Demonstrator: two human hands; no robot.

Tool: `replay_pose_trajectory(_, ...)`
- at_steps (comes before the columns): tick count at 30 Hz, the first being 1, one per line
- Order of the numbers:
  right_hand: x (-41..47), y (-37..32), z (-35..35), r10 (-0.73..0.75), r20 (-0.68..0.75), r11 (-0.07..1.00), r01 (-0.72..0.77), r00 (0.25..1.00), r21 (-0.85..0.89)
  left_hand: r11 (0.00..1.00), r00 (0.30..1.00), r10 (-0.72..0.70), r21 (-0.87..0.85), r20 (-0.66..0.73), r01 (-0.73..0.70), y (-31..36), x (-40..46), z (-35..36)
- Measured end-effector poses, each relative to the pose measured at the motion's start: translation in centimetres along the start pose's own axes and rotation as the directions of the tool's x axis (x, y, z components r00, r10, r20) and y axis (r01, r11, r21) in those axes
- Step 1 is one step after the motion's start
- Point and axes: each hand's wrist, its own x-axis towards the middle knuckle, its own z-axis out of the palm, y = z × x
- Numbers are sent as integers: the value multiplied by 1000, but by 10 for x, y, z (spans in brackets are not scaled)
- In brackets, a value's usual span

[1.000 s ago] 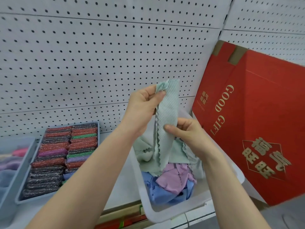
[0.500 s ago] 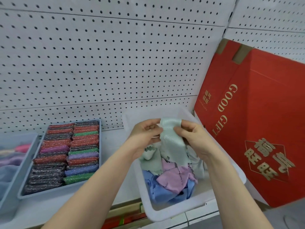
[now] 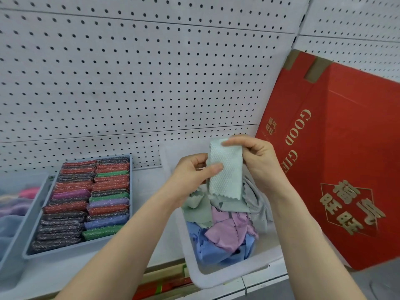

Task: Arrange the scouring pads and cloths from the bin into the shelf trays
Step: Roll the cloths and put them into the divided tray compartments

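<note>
A folded pale green cloth point(image 3: 227, 176) is held upright above the white bin point(image 3: 218, 278). My left hand point(image 3: 192, 174) pinches its lower left side with the thumb across the front. My right hand point(image 3: 257, 156) pinches its top right edge. Loose green, grey, pink and blue cloths point(image 3: 225, 230) lie crumpled inside the bin. To the left, a grey shelf tray point(image 3: 30, 252) holds two rows of glittery scouring pads point(image 3: 86, 200) in red, dark, green, purple and blue.
Another grey tray point(image 3: 13, 213) with soft pink and purple items sits at the far left, blurred. A big red gift box point(image 3: 337, 152) leans right of the bin. A white pegboard wall point(image 3: 129, 72) backs the shelf. Red and wooden items point(image 3: 164, 282) show below the shelf edge.
The green cloth hung long from my raised left hand; both hands lowered it, folded it into a short compact rectangle and now hold it upright over the bin.
</note>
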Motion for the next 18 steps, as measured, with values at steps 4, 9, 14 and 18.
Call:
replay_pose_trajectory(4,-11,12,0,286,127,936,-305,950,176,991,989,-36,-134,-142,17,-2,0,-5)
replay_pose_trajectory(9,-24,32,9,297,64,955,-298,953,9,996,980,-49,-77,-193,35,-5,0,-11)
replay_pose_trajectory(14,-28,27,4,206,216,972,-226,954,71,984,978,-128,-143,-164,105,-8,0,-15)
replay_pose_trajectory(18,-30,24,-1,106,293,993,-118,950,24,942,978,-173,-311,-121,128,-8,2,-17)
